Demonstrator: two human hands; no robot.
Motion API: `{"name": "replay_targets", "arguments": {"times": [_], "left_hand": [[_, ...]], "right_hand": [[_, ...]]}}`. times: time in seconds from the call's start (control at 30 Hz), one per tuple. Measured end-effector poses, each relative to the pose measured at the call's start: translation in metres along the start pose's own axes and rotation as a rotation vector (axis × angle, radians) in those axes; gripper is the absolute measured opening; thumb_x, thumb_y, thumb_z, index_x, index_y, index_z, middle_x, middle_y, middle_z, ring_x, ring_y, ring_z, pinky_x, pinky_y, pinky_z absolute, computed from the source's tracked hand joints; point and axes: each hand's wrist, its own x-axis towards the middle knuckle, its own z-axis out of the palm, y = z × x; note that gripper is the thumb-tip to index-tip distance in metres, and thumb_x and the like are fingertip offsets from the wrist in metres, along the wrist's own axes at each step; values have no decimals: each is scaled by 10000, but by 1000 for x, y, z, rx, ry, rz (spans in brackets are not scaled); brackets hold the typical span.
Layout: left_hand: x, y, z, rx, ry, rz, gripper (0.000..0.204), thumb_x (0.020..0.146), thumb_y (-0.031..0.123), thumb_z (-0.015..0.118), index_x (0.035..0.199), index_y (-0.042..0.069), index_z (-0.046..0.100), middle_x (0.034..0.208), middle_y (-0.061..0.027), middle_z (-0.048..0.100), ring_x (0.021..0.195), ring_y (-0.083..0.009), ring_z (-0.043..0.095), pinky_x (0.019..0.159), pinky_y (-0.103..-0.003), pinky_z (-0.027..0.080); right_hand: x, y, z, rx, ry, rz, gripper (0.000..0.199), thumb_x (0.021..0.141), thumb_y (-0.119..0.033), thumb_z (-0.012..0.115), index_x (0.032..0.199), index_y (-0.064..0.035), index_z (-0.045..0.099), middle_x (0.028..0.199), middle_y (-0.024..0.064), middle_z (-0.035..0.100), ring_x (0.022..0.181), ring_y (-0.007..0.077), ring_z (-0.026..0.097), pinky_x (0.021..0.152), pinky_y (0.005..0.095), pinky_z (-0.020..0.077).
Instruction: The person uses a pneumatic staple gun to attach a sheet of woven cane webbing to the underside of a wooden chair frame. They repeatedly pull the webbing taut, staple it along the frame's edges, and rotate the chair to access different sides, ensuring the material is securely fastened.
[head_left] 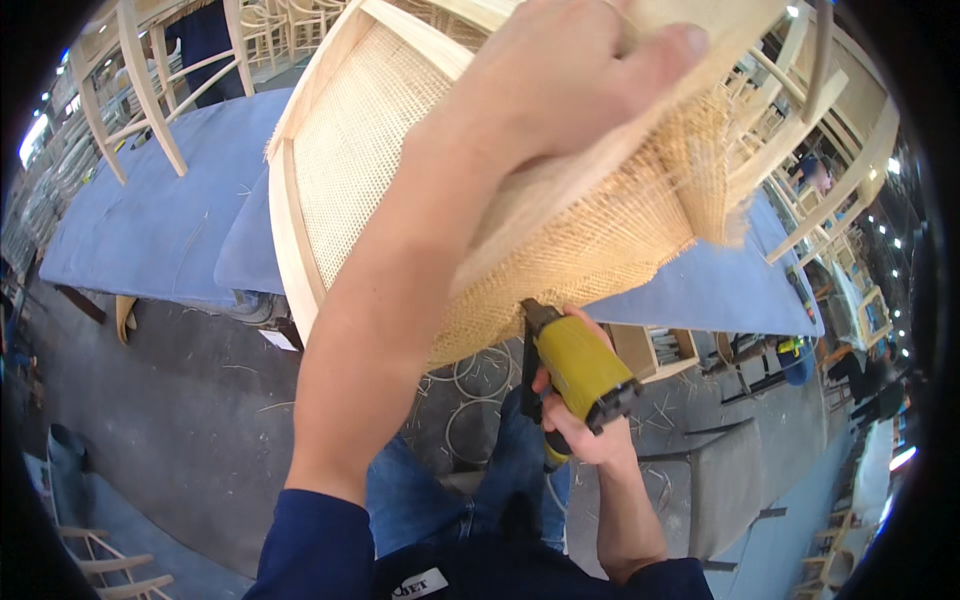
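Observation:
A pale wooden chair frame, tilted on the table, has woven cane webbing spread across it. A loose, frayed flap of that webbing hangs over the near rail. My left hand reaches across the frame and grips its upper part, thumb stretched to the right; some fingertips are hidden. Below the flap, my right hand is wrapped round the handle of a yellow and black pneumatic staple gun. Its nose meets the lower edge of the webbing in view; whether it touches is unclear.
The frame rests on a blue-covered table. Wooden chairs stand on it at the left, with more chair legs at the right. Under the right side is an open wooden box. Cane strands litter the floor beside a grey chair.

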Motion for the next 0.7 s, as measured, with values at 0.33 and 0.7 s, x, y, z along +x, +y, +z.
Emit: {"name": "replay_targets", "arguments": {"times": [0.33,0.7], "left_hand": [[3,-19,11,122,146,179,773,976,622,523,1064,-139,619,834,-323,683,881,-442,697,820,-474,532],[1,-11,8,94,116,146,697,1003,553,517,1087,-131,621,904,-313,695,924,-420,690,841,-475,528]], "right_hand": [[-18,4,12,64,-6,-168,867,747,0,641,1554,44,327,1180,163,710,1175,223,641,1084,367,438],[-6,1,24,-120,-11,-212,863,735,-16,635,1547,36,348,1150,127,693,1054,201,667,1012,347,481]]}}
